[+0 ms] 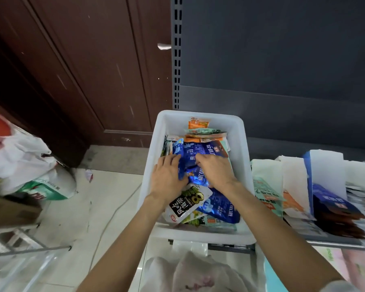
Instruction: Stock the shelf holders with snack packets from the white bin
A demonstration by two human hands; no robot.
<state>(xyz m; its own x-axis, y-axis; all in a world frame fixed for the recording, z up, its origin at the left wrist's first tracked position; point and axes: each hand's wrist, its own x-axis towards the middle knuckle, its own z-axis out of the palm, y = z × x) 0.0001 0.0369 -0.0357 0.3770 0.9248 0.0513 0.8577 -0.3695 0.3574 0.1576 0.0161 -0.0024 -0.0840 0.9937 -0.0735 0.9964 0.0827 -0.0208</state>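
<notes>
- Pale glossy floor tiles (72,209) run up to a dark brown panelled wooden door (76,66) on the left; a grey metal shelf back (272,49) with a slotted upright (177,53) fills the right.
- White bin (239,144): smooth rectangular plastic with rounded corners, standing against the foot of the shelf back, its near rim toward the viewer.
- Snack packets lie in a loose heap inside it: shiny blue foil packets (200,153) across the middle, orange packets (198,124) at the far end, a white-and-black pouch (188,204) with bold print and another blue one (221,207) toward the near edge.
- Left hand (169,178) lies palm down on the left side of the heap, fingers straight and spread, thumb pressed to the blue foil.
- Right hand (214,168) lies on the blue packets in the middle, fingers bent down into them; whether it truly grips one I cannot tell.
- Right of the bin, flat paper and card packs (293,182) stand in a row on the shelf.
- Crumpled white plastic bags (23,157) sit on the floor at the left edge.
</notes>
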